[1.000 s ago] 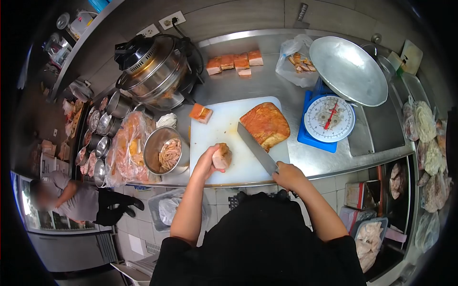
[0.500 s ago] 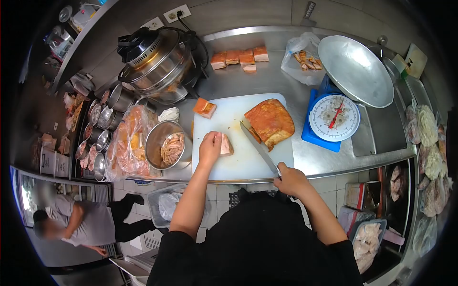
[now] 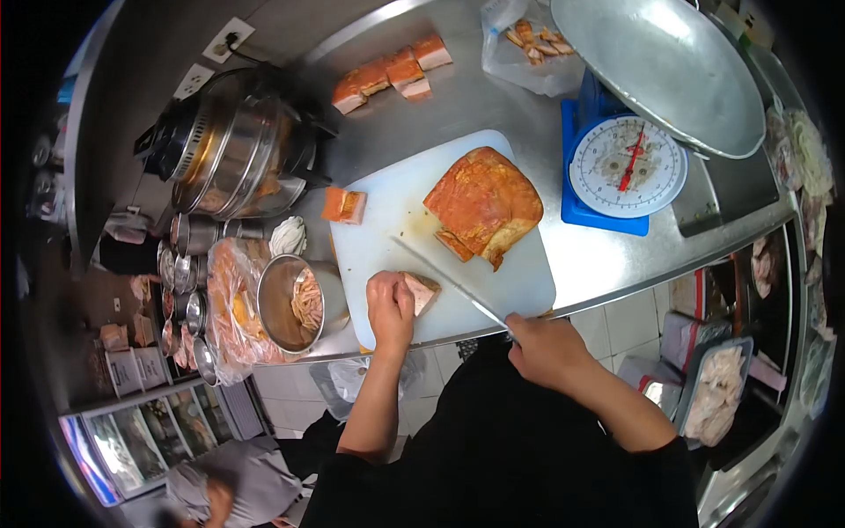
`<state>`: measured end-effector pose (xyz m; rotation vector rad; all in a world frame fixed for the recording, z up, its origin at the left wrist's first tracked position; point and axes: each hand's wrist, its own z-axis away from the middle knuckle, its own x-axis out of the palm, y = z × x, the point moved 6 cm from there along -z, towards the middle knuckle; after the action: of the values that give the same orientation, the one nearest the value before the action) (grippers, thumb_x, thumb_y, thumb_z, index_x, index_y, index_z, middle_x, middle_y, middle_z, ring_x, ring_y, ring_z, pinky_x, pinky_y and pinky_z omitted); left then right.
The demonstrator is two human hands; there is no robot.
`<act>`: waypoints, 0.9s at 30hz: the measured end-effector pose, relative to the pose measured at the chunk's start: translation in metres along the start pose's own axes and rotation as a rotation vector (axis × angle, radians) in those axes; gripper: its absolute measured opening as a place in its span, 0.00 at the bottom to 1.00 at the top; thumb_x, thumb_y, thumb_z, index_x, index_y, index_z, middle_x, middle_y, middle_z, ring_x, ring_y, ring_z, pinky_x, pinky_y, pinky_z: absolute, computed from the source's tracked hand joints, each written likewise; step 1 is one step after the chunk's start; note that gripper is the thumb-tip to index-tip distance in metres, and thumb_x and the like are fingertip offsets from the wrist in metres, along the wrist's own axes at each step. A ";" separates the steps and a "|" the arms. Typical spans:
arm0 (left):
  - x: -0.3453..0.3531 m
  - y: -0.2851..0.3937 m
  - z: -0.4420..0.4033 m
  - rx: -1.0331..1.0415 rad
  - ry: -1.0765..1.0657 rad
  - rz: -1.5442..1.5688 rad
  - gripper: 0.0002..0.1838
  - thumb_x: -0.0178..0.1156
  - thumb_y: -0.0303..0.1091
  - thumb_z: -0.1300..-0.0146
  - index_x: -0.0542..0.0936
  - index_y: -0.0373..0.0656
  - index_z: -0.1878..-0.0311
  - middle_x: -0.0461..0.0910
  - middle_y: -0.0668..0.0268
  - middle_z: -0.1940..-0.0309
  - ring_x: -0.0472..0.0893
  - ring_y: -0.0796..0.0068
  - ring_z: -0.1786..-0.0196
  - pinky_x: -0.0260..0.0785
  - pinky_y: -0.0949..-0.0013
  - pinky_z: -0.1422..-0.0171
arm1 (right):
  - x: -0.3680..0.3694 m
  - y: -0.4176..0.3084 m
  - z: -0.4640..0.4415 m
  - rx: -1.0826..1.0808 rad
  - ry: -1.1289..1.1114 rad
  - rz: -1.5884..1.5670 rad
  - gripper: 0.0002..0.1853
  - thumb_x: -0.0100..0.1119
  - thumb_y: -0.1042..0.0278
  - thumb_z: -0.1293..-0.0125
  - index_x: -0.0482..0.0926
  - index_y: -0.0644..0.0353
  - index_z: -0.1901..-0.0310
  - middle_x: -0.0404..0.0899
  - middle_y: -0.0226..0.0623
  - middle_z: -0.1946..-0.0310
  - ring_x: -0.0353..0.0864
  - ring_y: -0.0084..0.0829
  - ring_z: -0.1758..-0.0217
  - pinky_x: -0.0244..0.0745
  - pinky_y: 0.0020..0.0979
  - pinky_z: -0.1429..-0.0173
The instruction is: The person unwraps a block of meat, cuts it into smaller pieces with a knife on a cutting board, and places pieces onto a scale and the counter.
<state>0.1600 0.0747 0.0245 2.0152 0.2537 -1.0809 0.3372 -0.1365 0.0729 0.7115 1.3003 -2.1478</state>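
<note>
My left hand [image 3: 390, 308] is closed on a small piece of roasted pork belly [image 3: 424, 294] at the near side of the white cutting board [image 3: 387, 189]. In my right hand [image 3: 547, 348] is a long kitchen knife [image 3: 458, 287], its blade slanting over the board between that piece and a large slab of pork belly [image 3: 488, 204]. A narrow strip [image 3: 453, 245] lies against the slab's near edge. One more cut chunk [image 3: 344, 205] rests at the board's far left corner.
Behind the board lie several pork chunks [image 3: 392, 72] and a plastic bag of strips [image 3: 537, 42]. A blue dial scale [image 3: 607, 207] with a metal pan [image 3: 669, 70] stands right. Leftward are a metal pot [image 3: 333, 308], bagged meat [image 3: 231, 308] and a glass-bowl cooker [image 3: 242, 145]. A person in grey [image 3: 233, 480] is lower left.
My view has tilted and come closer to the board. The knife blade has swung leftward, away from the slab and nearer the small piece. The person in grey has bent or moved lower.
</note>
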 end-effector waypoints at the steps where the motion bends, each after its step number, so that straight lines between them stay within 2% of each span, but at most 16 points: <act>1: 0.002 -0.001 0.001 -0.003 -0.022 -0.005 0.09 0.58 0.29 0.30 0.77 0.37 0.50 0.78 0.50 0.49 0.76 0.48 0.44 0.70 0.53 0.37 | 0.000 -0.007 0.004 -0.067 0.022 -0.035 0.15 0.60 0.66 0.34 0.75 0.63 0.49 0.86 0.50 0.66 0.87 0.51 0.64 0.81 0.50 0.58; 2: 0.003 -0.004 0.003 -0.058 -0.027 0.001 0.09 0.58 0.29 0.31 0.77 0.37 0.50 0.76 0.49 0.49 0.76 0.47 0.44 0.69 0.53 0.37 | -0.002 -0.014 0.008 -0.135 0.047 -0.068 0.14 0.60 0.66 0.34 0.75 0.63 0.51 0.86 0.48 0.66 0.87 0.50 0.67 0.81 0.50 0.62; 3: 0.004 -0.008 0.004 -0.115 -0.029 0.006 0.10 0.58 0.29 0.32 0.76 0.36 0.50 0.75 0.49 0.48 0.75 0.46 0.44 0.69 0.53 0.37 | -0.001 -0.017 0.010 -0.102 -0.005 -0.048 0.15 0.63 0.65 0.36 0.73 0.58 0.51 0.84 0.44 0.66 0.86 0.50 0.65 0.81 0.50 0.61; 6: 0.003 -0.006 0.004 -0.058 -0.048 -0.057 0.12 0.57 0.28 0.36 0.76 0.35 0.50 0.74 0.48 0.48 0.74 0.45 0.44 0.69 0.53 0.38 | -0.008 -0.028 0.013 -0.093 -0.058 -0.072 0.15 0.64 0.65 0.36 0.74 0.58 0.51 0.82 0.42 0.67 0.85 0.48 0.68 0.80 0.49 0.63; 7: 0.003 -0.008 0.005 -0.063 -0.058 -0.059 0.12 0.57 0.28 0.36 0.76 0.35 0.50 0.74 0.48 0.48 0.74 0.45 0.44 0.69 0.53 0.38 | -0.015 -0.033 0.015 -0.169 0.012 -0.034 0.12 0.59 0.71 0.36 0.74 0.62 0.52 0.81 0.42 0.72 0.85 0.45 0.73 0.80 0.43 0.70; 11: 0.003 -0.006 0.003 -0.061 -0.088 -0.053 0.15 0.56 0.28 0.38 0.75 0.34 0.49 0.73 0.48 0.49 0.74 0.44 0.45 0.69 0.52 0.38 | -0.012 -0.029 0.014 -0.097 -0.083 -0.068 0.16 0.64 0.68 0.38 0.74 0.60 0.51 0.81 0.43 0.69 0.85 0.46 0.70 0.80 0.46 0.65; 13: 0.003 -0.007 0.002 -0.075 -0.091 -0.042 0.15 0.56 0.27 0.38 0.75 0.34 0.49 0.74 0.47 0.49 0.73 0.43 0.44 0.69 0.51 0.37 | -0.016 -0.034 0.014 -0.154 -0.043 -0.018 0.11 0.58 0.72 0.35 0.74 0.63 0.52 0.81 0.43 0.73 0.85 0.43 0.75 0.80 0.41 0.72; 15: 0.003 -0.006 0.001 -0.013 -0.084 -0.088 0.16 0.56 0.28 0.39 0.76 0.34 0.48 0.74 0.47 0.48 0.73 0.43 0.43 0.68 0.51 0.37 | -0.019 -0.037 0.014 -0.154 -0.050 -0.009 0.11 0.58 0.72 0.35 0.74 0.64 0.52 0.81 0.43 0.73 0.86 0.43 0.75 0.81 0.40 0.72; 20: 0.002 -0.007 0.001 -0.035 -0.110 -0.060 0.16 0.57 0.28 0.39 0.77 0.35 0.48 0.75 0.46 0.47 0.73 0.43 0.43 0.68 0.51 0.37 | -0.022 -0.041 0.007 -0.167 -0.052 -0.027 0.11 0.57 0.73 0.34 0.74 0.66 0.52 0.82 0.43 0.74 0.86 0.43 0.75 0.81 0.40 0.72; 25: 0.000 -0.003 -0.003 -0.033 -0.096 -0.045 0.16 0.58 0.30 0.39 0.78 0.36 0.49 0.76 0.49 0.48 0.73 0.44 0.44 0.68 0.51 0.38 | -0.026 -0.048 -0.006 -0.202 -0.128 -0.050 0.11 0.55 0.74 0.33 0.72 0.70 0.52 0.83 0.46 0.72 0.87 0.45 0.72 0.82 0.41 0.67; 27: 0.001 -0.004 -0.003 -0.059 -0.136 -0.062 0.15 0.58 0.31 0.38 0.78 0.36 0.49 0.76 0.50 0.50 0.73 0.44 0.46 0.68 0.51 0.40 | -0.024 -0.051 -0.017 -0.205 -0.126 -0.085 0.11 0.56 0.73 0.34 0.72 0.68 0.53 0.82 0.45 0.73 0.86 0.46 0.71 0.81 0.42 0.67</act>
<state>0.1602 0.0792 0.0223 1.8831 0.2759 -1.2296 0.3235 -0.0974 0.1143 0.4384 1.4782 -2.0502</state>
